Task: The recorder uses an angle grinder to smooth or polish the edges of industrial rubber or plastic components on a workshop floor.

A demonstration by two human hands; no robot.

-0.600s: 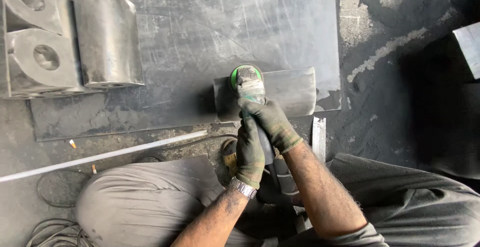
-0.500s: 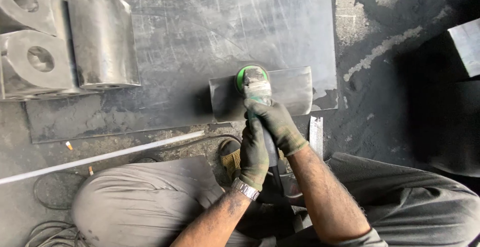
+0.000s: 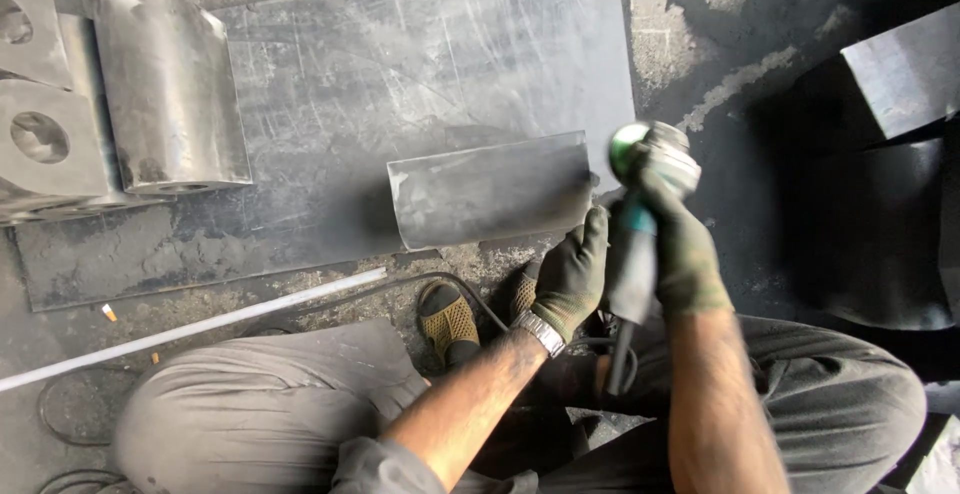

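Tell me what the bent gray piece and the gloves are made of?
The curved plate looks like steel: dull gray, with a soft sheen and fine scratches, like the flat sheet under it. The glove on the left hand and the one on the right hand look like knitted fabric, dark green and grimy; any coating is hard to tell. The right hand grips an angle grinder.
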